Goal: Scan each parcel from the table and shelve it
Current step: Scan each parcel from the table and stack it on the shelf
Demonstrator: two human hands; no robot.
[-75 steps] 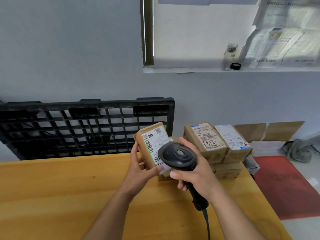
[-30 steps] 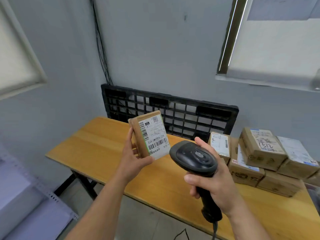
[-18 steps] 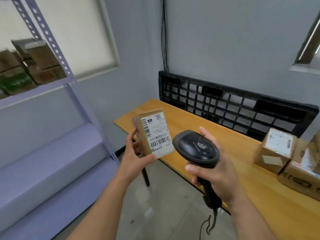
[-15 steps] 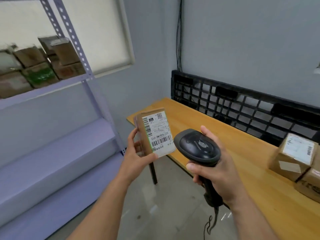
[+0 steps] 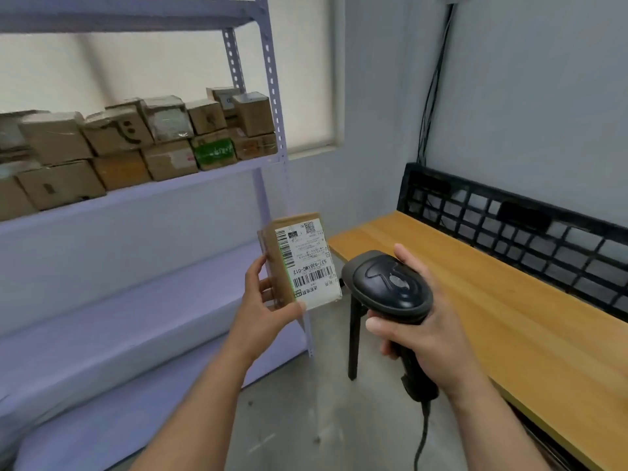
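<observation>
My left hand point(image 5: 263, 305) grips a small brown cardboard parcel point(image 5: 300, 261) upright, with its white barcode label facing me. Just to its right, my right hand point(image 5: 423, 329) holds a black corded barcode scanner point(image 5: 387, 287) by the handle, its head beside the parcel. The lilac metal shelf unit point(image 5: 146, 188) fills the left of the view. Several brown parcels point(image 5: 136, 144) stand stacked on its middle shelf. The shelf below them point(image 5: 136, 311) is bare.
The wooden table point(image 5: 492, 300) runs along the right, with a black plastic pallet point(image 5: 509, 222) leaning on the wall behind it. Black cables point(image 5: 435, 79) hang down the wall corner. The scanner cord point(image 5: 421, 436) dangles above the grey floor.
The view has swung left from the table and its parcels to the shelf unit. Both hands keep the same hold on the parcel and the scanner.
</observation>
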